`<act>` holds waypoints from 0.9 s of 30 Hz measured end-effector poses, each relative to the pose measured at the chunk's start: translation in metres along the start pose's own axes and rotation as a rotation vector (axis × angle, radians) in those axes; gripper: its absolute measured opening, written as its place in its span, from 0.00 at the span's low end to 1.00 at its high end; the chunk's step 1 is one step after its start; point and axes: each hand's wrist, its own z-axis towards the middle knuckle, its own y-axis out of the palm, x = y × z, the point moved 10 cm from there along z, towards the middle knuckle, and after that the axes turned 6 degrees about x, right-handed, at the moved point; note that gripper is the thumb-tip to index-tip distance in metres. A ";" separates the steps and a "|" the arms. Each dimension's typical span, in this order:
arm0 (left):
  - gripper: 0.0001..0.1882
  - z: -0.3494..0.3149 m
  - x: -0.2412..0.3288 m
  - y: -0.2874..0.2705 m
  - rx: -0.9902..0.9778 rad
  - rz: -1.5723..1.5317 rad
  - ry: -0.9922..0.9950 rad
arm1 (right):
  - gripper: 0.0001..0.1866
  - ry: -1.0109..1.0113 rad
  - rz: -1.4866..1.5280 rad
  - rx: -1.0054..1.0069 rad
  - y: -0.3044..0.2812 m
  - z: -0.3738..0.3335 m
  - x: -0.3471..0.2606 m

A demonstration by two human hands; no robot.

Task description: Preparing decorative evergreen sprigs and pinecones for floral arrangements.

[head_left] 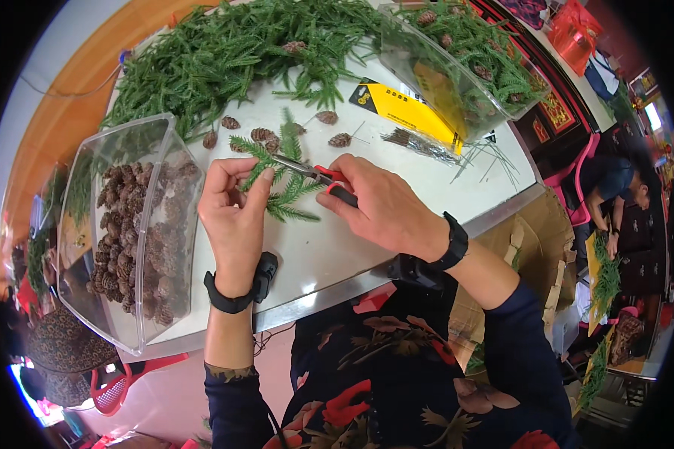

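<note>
My left hand (236, 198) pinches a green artificial pine sprig (292, 202) over the white table. In my right hand (378, 196) is a pair of pliers (326, 175) with red and black handles. Its jaws reach left across the sprig, close to my left fingertips; what they grip there is too small to tell. Just beyond my hands lie several loose pine cones (326, 117), one of them, a brown cone (340, 140), with thin wires at its side. A small cluster of cones (264, 136) lies behind the sprig, partly hidden by it.
A clear bin (144, 329) of pine cones stands at left. Green sprigs (225, 56) are heaped along the far side. Another clear bin (494, 105) holds sprigs with cones at far right, near a yellow package (404, 107) and loose wires (494, 161). Another person (614, 187) works at right.
</note>
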 end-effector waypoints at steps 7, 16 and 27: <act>0.09 0.000 -0.007 0.004 -0.031 -0.040 -0.096 | 0.15 0.035 0.004 -0.024 0.009 0.018 -0.001; 0.10 0.009 -0.011 -0.011 0.055 -0.213 -0.094 | 0.13 -0.119 -0.044 0.076 0.009 0.029 -0.008; 0.09 0.006 -0.026 0.001 -0.004 -0.200 -0.265 | 0.11 -0.138 0.015 0.034 0.028 0.054 0.000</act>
